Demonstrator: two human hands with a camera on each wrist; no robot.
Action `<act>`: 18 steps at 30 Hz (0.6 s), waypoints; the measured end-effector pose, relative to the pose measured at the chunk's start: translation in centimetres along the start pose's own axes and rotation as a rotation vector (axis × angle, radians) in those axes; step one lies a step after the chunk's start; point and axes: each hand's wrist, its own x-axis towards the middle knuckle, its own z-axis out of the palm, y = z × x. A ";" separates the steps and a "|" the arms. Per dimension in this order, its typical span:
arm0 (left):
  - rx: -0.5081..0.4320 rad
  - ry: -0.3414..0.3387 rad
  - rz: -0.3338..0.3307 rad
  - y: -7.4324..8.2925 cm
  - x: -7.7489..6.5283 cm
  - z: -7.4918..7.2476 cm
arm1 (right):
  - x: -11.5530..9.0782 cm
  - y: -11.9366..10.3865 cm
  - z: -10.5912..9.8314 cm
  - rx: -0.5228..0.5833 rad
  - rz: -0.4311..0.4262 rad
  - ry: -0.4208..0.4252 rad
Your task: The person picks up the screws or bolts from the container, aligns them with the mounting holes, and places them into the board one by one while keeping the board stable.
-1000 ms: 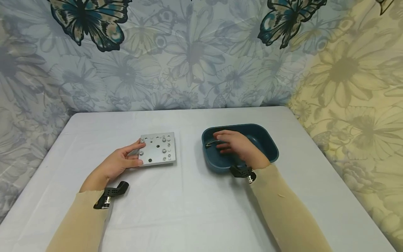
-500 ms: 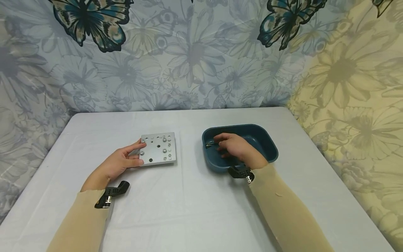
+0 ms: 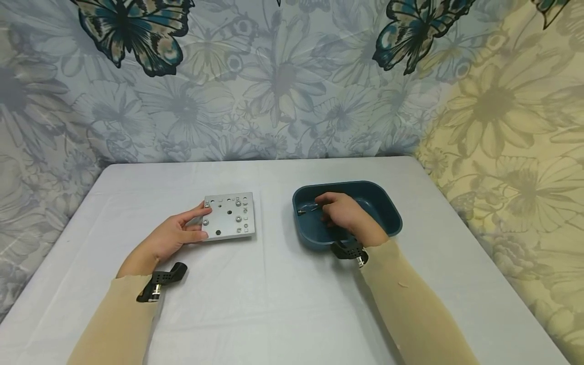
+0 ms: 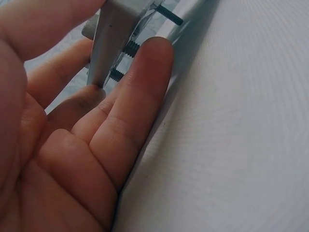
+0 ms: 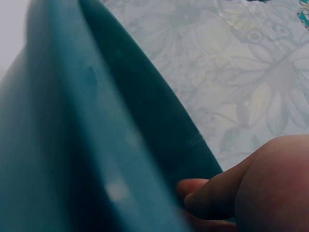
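Observation:
My left hand grips the left edge of a silver metal plate, thumb at the front and index finger on top. Holes and several bolts dot the plate's upper face. In the left wrist view, threaded bolt ends stick out of its underside, near a fingertip. My right hand reaches down inside a dark blue plastic bin, fingers bent. Slim shiny metal pieces lie at the bin's left end beside the fingers. In the right wrist view thumb and finger come close together behind the bin's wall; I cannot tell whether they pinch anything.
A white cloth covers the table, with the plate left of the bin. A patterned curtain with flowers and butterflies hangs behind the table's far edge. Each wrist wears a black camera mount.
My right hand has sunk slightly within the bin, its fingers bending more and drawing together; more of the metal pieces shows beside it. The left hand and plate stay practically still.

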 end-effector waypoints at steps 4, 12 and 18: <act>-0.007 -0.001 0.006 0.0 0.0 -0.1 | 0.0 0.1 0.0 -0.055 -0.015 0.031; -0.027 -0.004 0.004 -0.1 0.1 0.0 | 0.4 0.3 0.0 -0.203 -0.041 0.080; -0.029 -0.006 0.011 -0.1 0.1 0.0 | 0.7 0.4 0.0 -0.410 -0.123 0.059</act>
